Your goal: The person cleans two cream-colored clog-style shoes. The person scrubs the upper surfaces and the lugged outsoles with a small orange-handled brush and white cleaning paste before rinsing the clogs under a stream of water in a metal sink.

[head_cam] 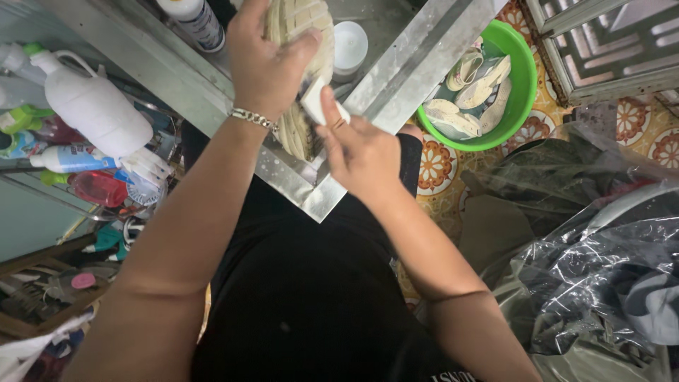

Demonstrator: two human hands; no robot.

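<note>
Here, a metal desk (pixel 396 78) corner juts toward the person, w/ a green bowl (pixel 525 78) of pale sandal soles on the patterned floor to the right, clear plastic bags (pixel 601 269) nearer, and white bottles (pixel 92 106) plus spray bottles crowded on the left. A white cup (pixel 350 46) stands on the desk just behind the hands. Left hand (pixel 265 67), bracelet at wrist, fingers clamped round a pale woven sandal (pixel 304 28) held upright over the desk corner. Right hand (pixel 361 152) fingers pinched on a small white block (pixel 315 102), pressed against the sandal's lower edge.
</note>
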